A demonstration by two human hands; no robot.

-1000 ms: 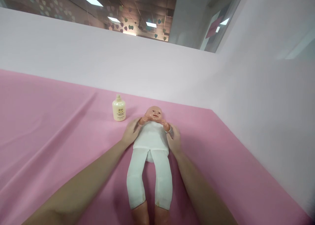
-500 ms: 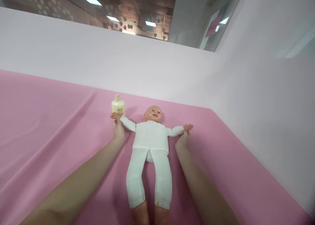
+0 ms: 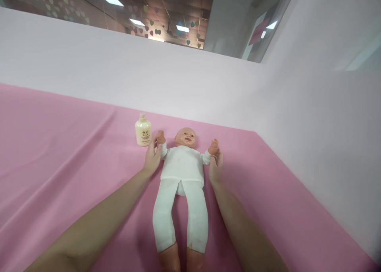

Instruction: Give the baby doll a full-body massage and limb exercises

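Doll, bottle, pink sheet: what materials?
Doll: glossy head, likely vinyl or hard plastic, given its highlights; matte white body, probably cloth. Bottle: shiny, reflective; plastic or glazed, unclear. Pink sheet: smooth, low sheen, creased; fabric or soft vinyl.

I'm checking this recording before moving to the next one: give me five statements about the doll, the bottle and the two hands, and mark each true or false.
1. The doll lies face up on the pink sheet. True.
2. The bottle is tipped over on its side. False: it stands upright.
3. The left hand has its fingers at one of the doll's arms. True.
4. The right hand is resting on the doll's head. False: it is at the doll's other arm.
5. The doll's head lies between its own two raised hands. True.
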